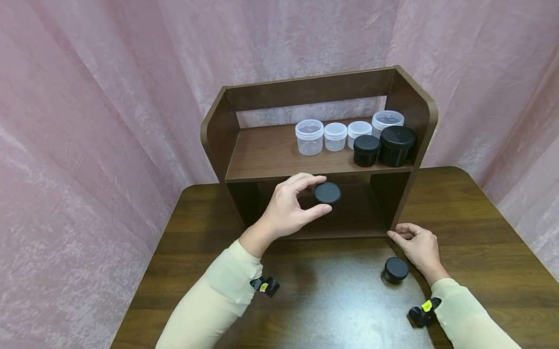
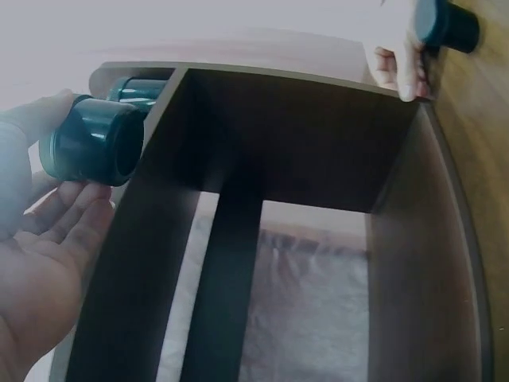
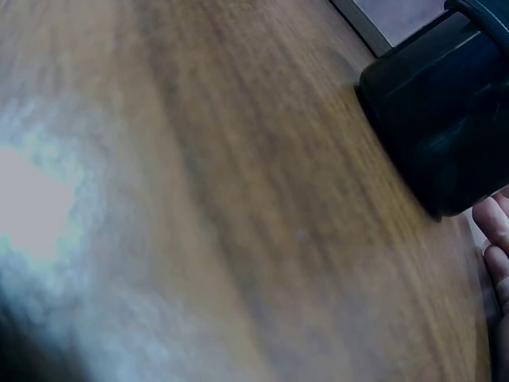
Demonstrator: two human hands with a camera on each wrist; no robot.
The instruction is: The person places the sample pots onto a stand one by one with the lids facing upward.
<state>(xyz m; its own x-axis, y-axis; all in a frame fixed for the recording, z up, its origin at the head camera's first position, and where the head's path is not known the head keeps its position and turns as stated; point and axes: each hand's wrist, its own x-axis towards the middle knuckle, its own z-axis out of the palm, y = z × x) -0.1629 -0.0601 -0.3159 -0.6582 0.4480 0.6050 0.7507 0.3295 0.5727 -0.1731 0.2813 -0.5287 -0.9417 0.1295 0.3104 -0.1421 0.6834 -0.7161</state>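
My left hand (image 1: 289, 208) holds a small black lidded jar (image 1: 327, 193) between thumb and fingers, in front of the shelf's upper board. The left wrist view shows this jar (image 2: 94, 142) tilted beside the board's edge. My right hand (image 1: 417, 247) rests at the lower right corner of the brown shelf unit (image 1: 310, 83), thumb and fingertips touching it. Another black jar (image 1: 395, 270) stands on the table just left of that hand; it looms close in the right wrist view, with some fingers (image 3: 495, 219) behind it.
On the upper board, several clear jars (image 1: 309, 138) stand in a row, with a small black jar (image 1: 366, 151) and a larger black jar (image 1: 397, 146) at the right in front. The wooden table (image 1: 204, 218) lies beneath, and a pink curtain (image 1: 125, 87) hangs behind.
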